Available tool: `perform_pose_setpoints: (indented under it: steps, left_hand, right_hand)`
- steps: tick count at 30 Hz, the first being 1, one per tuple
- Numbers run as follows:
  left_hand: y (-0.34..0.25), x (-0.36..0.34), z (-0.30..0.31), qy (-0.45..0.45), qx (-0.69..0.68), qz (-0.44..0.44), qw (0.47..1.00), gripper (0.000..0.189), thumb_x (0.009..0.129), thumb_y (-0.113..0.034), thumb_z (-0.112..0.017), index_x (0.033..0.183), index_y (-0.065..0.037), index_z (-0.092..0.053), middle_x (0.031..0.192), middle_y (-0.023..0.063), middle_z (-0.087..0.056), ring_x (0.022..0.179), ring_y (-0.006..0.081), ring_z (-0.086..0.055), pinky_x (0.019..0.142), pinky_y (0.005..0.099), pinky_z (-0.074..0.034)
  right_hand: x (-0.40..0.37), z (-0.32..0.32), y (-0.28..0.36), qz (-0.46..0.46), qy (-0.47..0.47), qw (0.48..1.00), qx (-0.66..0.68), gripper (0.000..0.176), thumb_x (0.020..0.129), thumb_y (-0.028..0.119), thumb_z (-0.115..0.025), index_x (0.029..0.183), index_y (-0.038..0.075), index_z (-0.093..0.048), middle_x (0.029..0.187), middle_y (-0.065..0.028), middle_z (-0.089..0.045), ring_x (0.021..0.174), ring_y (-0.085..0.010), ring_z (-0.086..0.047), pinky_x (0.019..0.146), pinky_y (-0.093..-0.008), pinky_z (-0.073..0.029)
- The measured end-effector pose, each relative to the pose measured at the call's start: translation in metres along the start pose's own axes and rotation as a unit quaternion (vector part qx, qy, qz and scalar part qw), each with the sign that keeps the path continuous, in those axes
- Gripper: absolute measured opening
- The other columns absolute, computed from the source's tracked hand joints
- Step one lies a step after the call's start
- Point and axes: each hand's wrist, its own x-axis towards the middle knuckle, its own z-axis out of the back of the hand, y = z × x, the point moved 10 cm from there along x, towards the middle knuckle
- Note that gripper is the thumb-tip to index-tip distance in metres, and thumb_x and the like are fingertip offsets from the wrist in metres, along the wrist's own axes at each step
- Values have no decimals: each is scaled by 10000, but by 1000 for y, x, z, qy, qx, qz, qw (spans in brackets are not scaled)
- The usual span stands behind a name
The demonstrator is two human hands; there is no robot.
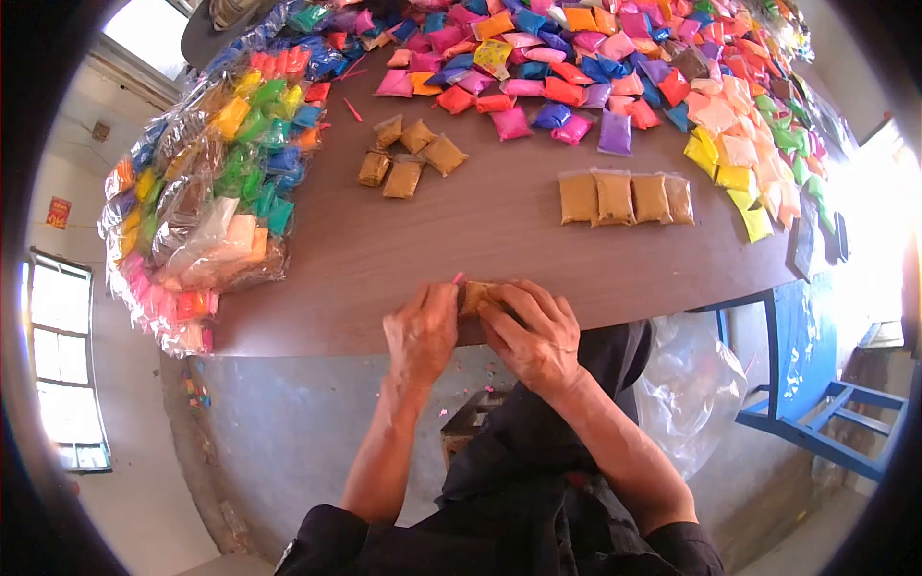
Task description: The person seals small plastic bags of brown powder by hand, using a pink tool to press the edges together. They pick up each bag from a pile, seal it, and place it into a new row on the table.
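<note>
At the table's near edge, my left hand point(423, 331) is closed, with the tip of a thin pink stick point(458, 277) showing above its fingers. My right hand point(533, 331) grips a small clear packet of brown material point(474, 299), its thumb and fingers pressing on the right side. The packet's left side lies against my left fingers, which partly hide it. Farther back on the left lies a loose group of several brown packets point(404, 179). To the right, another set of brown packets point(615, 198) stands in a row, edges touching or overlapping.
A large heap of colourful packets point(567, 91) covers the back of the brown table point(384, 259). Bundled packets in clear plastic point(230, 182) fill its left end. Pink sticks point(352, 110) lie near them. A clear plastic bag point(691, 394) and a blue stool point(816, 374) are at the right.
</note>
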Motion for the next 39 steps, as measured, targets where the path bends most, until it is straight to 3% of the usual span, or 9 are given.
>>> perform_pose_setpoints:
  steps: [2, 8, 17, 20, 23, 26, 32, 39]
  left_hand:
    - [9, 2, 7, -50, -45, 14, 998, 71, 997, -91, -810, 976, -69, -745, 876, 122, -737, 721, 343, -736, 616, 426, -570]
    - [-12, -5, 12, 10, -62, 7, 998, 80, 978, -63, -822, 985, -63, -742, 879, 122, -742, 725, 351, -731, 629, 429, -568]
    - [11, 8, -12, 73, -40, -11, 997, 50, 997, -61, -792, 986, -55, -743, 863, 131, -726, 726, 363, -727, 629, 445, -562]
    - [17, 12, -4, 8, -101, -9, 995, 50, 994, -58, -792, 975, -50, -747, 842, 136, -713, 711, 358, -716, 614, 440, -551]
    - [15, 9, 7, 20, -88, 25, 996, 72, 1010, -118, -780, 967, -88, -731, 856, 102, -719, 706, 362, -714, 591, 453, -558]
    - [4, 3, 8, 36, -102, 4, 994, 72, 1011, -110, -778, 965, -86, -728, 846, 103, -705, 694, 367, -704, 594, 469, -555]
    - [6, 12, -7, 77, -78, -36, 993, 98, 1039, -131, -742, 959, -81, -713, 835, 111, -683, 712, 385, -696, 601, 479, -549]
    - [10, 23, 0, 80, -76, -10, 994, 72, 1028, -101, -755, 980, -48, -742, 886, 145, -731, 761, 383, -726, 655, 452, -574]
  right_hand:
    - [3, 1, -3, -6, -9, 1000, 10, 310, 801, 139, -911, 1091, 205, -824, 1257, 20, -756, 1197, -233, -734, 851, -374, -551]
    - [0, 3, -1, -3, -4, 1000, 12, 309, 825, 169, -898, 1119, 192, -808, 1274, 17, -747, 1210, -225, -729, 843, -380, -546]
    - [1, 1, 1, 2, 4, 1000, 10, 298, 803, 135, -905, 1080, 197, -816, 1252, 24, -752, 1199, -225, -738, 825, -372, -544]
    - [2, 4, 1, -2, -8, 1000, 8, 296, 786, 112, -913, 1056, 193, -822, 1229, 22, -758, 1181, -229, -748, 829, -371, -548]
    - [1, 6, 0, -9, -13, 1000, 16, 295, 784, 106, -913, 1052, 186, -822, 1226, 20, -760, 1175, -227, -751, 834, -369, -548]
    - [3, 6, 1, -2, -17, 1000, 17, 287, 786, 104, -910, 1048, 180, -822, 1230, 18, -762, 1170, -228, -752, 841, -367, -548]
    - [4, 4, 2, -1, -7, 1000, 11, 272, 792, 107, -904, 1042, 177, -822, 1225, 16, -765, 1167, -229, -753, 843, -364, -548]
    - [-2, 1, 0, 2, -1, 1000, 3, 308, 803, 154, -899, 1095, 199, -814, 1270, 19, -753, 1219, -217, -725, 850, -368, -548]
